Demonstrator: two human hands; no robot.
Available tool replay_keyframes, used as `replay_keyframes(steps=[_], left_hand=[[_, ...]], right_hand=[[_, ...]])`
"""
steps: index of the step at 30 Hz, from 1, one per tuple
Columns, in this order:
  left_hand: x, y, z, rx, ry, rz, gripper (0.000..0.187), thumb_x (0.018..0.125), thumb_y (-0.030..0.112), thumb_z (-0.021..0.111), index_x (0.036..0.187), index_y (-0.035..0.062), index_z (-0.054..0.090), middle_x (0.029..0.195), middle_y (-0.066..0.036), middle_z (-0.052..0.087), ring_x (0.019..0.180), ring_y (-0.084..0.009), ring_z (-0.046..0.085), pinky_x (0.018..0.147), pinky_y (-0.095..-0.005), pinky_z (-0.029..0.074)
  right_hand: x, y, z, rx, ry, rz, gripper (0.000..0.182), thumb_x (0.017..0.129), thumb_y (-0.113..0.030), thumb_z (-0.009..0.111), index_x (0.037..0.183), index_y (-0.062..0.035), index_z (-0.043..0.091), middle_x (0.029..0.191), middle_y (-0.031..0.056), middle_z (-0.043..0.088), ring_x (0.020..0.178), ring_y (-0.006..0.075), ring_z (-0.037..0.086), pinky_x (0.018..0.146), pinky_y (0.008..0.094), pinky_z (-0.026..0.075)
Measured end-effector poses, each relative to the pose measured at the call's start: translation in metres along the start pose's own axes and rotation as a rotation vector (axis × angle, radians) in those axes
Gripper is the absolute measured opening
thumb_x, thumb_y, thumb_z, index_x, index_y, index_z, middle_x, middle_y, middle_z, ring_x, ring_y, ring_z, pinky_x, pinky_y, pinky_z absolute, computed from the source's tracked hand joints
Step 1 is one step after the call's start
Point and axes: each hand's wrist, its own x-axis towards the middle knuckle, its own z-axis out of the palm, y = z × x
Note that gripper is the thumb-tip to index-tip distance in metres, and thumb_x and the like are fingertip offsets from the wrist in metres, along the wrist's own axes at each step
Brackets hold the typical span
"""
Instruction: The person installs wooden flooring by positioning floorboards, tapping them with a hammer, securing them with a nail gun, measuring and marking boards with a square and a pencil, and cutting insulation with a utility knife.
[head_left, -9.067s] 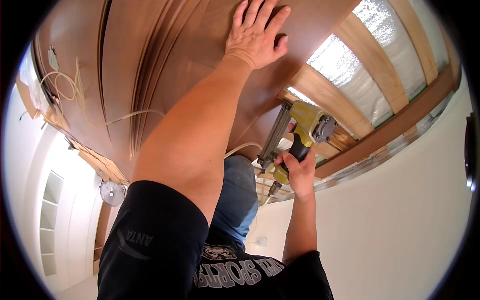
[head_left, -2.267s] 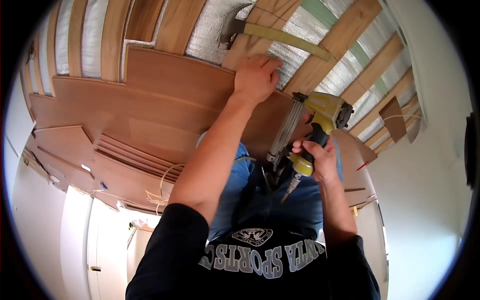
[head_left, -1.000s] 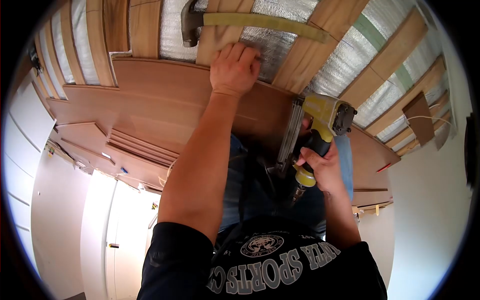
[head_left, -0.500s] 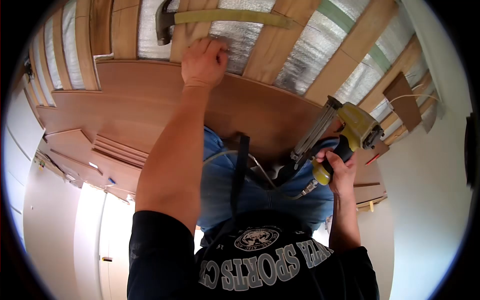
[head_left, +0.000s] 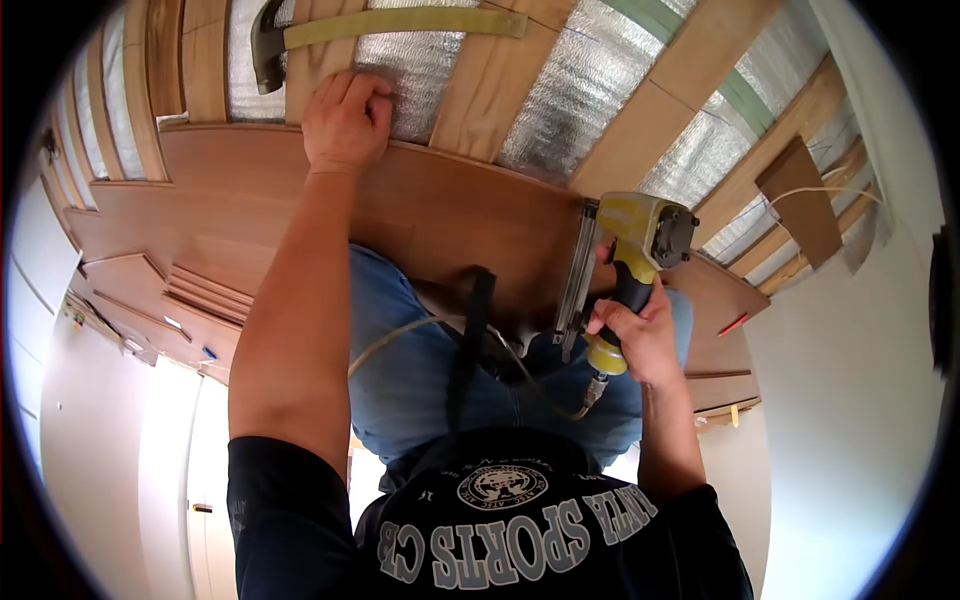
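My left hand [head_left: 345, 120] is closed in a fist at the far edge of a brown floorboard [head_left: 240, 185], beside a pale wooden batten [head_left: 310, 55]. No object shows in its curled fingers. Just beyond it lies a claw hammer [head_left: 400, 25] with a yellowish handle, resting across the battens and silver foil [head_left: 400, 75]. My right hand [head_left: 645, 335] grips the black handle of a yellow pneumatic nail gun [head_left: 625, 215], held over my right thigh. The gun's long magazine [head_left: 577, 275] slants beside the grip, and an air hose [head_left: 580, 405] joins the handle's base.
Stacked floorboards [head_left: 205, 295] lie to the left on the laid floor. A loose board piece [head_left: 800, 205] rests on the battens at right, near the white wall [head_left: 850, 400]. A red pencil-like stick [head_left: 733, 324] lies on boards at right. A dark strap [head_left: 475, 330] hangs before my lap.
The whole view has shifted, so the hammer and left fist appear farther left. The nail gun has turned more upright in my right hand. My left fist keeps its place by the board's edge.
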Motion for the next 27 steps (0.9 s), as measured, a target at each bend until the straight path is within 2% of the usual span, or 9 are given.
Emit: replay_keyframes(steps=[1,6,9,13,16,21,23,26,27], left_hand=[[0.000,0.001,0.000,-0.012,0.006,0.003,0.012,0.083,0.006,0.064,0.087,0.0163,0.068,0.088,-0.004,0.067,0.085,-0.0299,0.065,0.075,-0.0437,0.053],[-0.005,-0.001,0.000,0.023,-0.012,0.021,0.011,0.080,0.008,0.066,0.084,0.0178,0.067,0.085,-0.003,0.065,0.085,-0.0287,0.065,0.074,-0.0422,0.054],[-0.001,-0.003,0.002,0.026,-0.007,0.017,0.011,0.080,0.008,0.066,0.084,0.0174,0.067,0.084,-0.003,0.064,0.085,-0.0289,0.064,0.074,-0.0422,0.054],[-0.001,-0.003,0.003,0.041,-0.005,0.018,0.010,0.081,0.008,0.066,0.085,0.0173,0.067,0.085,-0.003,0.065,0.085,-0.0292,0.064,0.073,-0.0432,0.053],[-0.009,0.003,-0.002,0.060,-0.046,-0.010,0.010,0.081,0.008,0.066,0.085,0.0173,0.067,0.085,-0.003,0.065,0.086,-0.0297,0.064,0.074,-0.0443,0.053],[-0.003,-0.002,0.000,0.038,-0.023,0.023,0.010,0.082,0.008,0.065,0.085,0.0170,0.067,0.086,-0.004,0.066,0.086,-0.0305,0.064,0.074,-0.0456,0.053],[-0.002,-0.004,0.003,0.004,0.004,0.049,0.009,0.082,0.008,0.066,0.085,0.0164,0.067,0.085,-0.005,0.065,0.086,-0.0311,0.064,0.074,-0.0453,0.053],[-0.004,-0.004,-0.002,-0.031,-0.028,0.029,0.009,0.086,0.007,0.062,0.087,0.0150,0.067,0.088,-0.008,0.065,0.088,-0.0335,0.064,0.077,-0.0462,0.052],[0.000,-0.005,-0.001,-0.029,0.019,0.035,0.009,0.086,0.007,0.062,0.087,0.0150,0.067,0.088,-0.008,0.065,0.088,-0.0335,0.064,0.077,-0.0462,0.052]], right_hand=[[0.000,-0.004,0.002,0.002,-0.001,0.003,0.057,0.090,0.013,0.060,0.144,0.0004,0.047,0.135,0.0085,0.061,0.072,0.0120,0.065,0.065,0.0279,0.056],[0.003,0.018,-0.010,-0.091,0.034,0.049,0.053,0.094,0.009,0.065,0.143,-0.0009,0.049,0.105,0.0057,0.065,0.069,0.0115,0.063,0.065,0.0281,0.054],[0.003,0.010,-0.016,-0.057,0.019,0.067,0.054,0.094,0.009,0.065,0.144,-0.0017,0.049,0.098,0.0055,0.065,0.070,0.0117,0.063,0.065,0.0281,0.054],[0.001,0.011,-0.026,0.015,0.030,-0.005,0.055,0.094,0.009,0.064,0.146,-0.0019,0.049,0.098,0.0048,0.065,0.070,0.0108,0.063,0.065,0.0272,0.053],[0.000,0.000,-0.032,-0.029,-0.002,0.076,0.055,0.094,0.009,0.064,0.146,-0.0018,0.050,0.096,0.0045,0.066,0.069,0.0105,0.063,0.065,0.0268,0.053],[-0.009,0.010,-0.037,-0.110,0.045,0.044,0.045,0.093,0.008,0.065,0.136,-0.0004,0.054,0.087,0.0050,0.066,0.070,0.0123,0.065,0.064,0.0281,0.054],[-0.026,0.011,-0.038,0.066,0.128,-0.015,0.040,0.092,0.007,0.066,0.130,-0.0004,0.056,0.088,0.0069,0.067,0.071,0.0148,0.067,0.064,0.0302,0.056],[-0.047,0.001,-0.066,0.112,0.180,0.017,0.038,0.092,0.004,0.065,0.128,-0.0009,0.056,0.088,0.0086,0.067,0.071,0.0177,0.068,0.065,0.0330,0.058],[-0.046,-0.002,-0.070,0.100,0.216,-0.067,0.034,0.092,0.001,0.065,0.125,-0.0010,0.055,0.088,0.0101,0.067,0.069,0.0192,0.068,0.065,0.0352,0.059]])
